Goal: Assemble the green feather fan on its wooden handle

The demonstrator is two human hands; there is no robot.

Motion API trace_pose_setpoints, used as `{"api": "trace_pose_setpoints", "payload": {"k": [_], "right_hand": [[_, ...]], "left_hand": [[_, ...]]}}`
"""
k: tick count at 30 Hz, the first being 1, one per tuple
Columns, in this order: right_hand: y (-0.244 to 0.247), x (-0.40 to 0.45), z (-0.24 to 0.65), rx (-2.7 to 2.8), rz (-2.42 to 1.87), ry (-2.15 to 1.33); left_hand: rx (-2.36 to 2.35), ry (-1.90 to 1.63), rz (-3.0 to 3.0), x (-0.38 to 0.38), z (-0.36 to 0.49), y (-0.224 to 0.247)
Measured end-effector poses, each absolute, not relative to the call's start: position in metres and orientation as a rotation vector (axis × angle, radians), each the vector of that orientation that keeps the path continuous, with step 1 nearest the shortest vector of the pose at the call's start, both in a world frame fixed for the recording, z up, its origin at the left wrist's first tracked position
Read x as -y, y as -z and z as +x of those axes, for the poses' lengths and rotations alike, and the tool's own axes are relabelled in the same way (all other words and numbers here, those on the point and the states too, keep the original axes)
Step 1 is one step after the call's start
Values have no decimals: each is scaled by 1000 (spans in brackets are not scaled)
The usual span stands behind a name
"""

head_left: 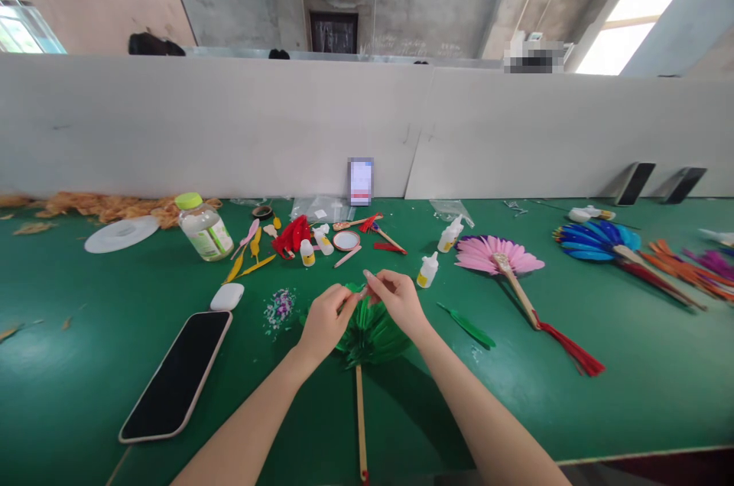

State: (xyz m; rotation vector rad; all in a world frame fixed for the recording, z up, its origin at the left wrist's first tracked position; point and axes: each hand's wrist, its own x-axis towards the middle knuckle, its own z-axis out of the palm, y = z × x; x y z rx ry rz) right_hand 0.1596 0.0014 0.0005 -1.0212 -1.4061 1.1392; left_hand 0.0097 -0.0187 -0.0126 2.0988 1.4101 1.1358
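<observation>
A green feather fan (375, 337) lies in front of me, its pale wooden handle (360, 417) pointing toward me. Over the fan's upper feathers, my left hand (329, 319) and my right hand (397, 304) meet at their fingertips. Both are closed in a pinch, thumb against fingers. Whatever sits between the fingertips is too small and covered to make out. A loose green feather (469, 327) rests on the table just right of the fan. Left of it is a small heap of purple and white bits (280, 308).
On the green table (69, 379) are a phone (177, 375), a white case (227, 296), a green-lidded jar (205, 228), several glue bottles (427, 270), red feathers (293, 235), a pink fan (500, 254) and a blue fan (599, 240). A white partition (229, 127) stands behind.
</observation>
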Motion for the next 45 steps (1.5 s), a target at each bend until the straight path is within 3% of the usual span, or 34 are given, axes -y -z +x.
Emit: {"api": "trace_pose_setpoints", "payload": {"k": [13,34,40,45], "right_hand": [[-2,-6,170,945,-790,-1867],[-7,-10,181,1017,-631,-2018],[-22,-13,202,979,-565,-1804],[-14,-14,190,1084,-682,-1709]], "left_hand": [[-1419,-1217,2090,16,7,11],[-1375,-1289,2130,16,4,10],[-1549,-1506,1836,9,-8,-1],[-1479,-1440,1851,13,0,-2]]}}
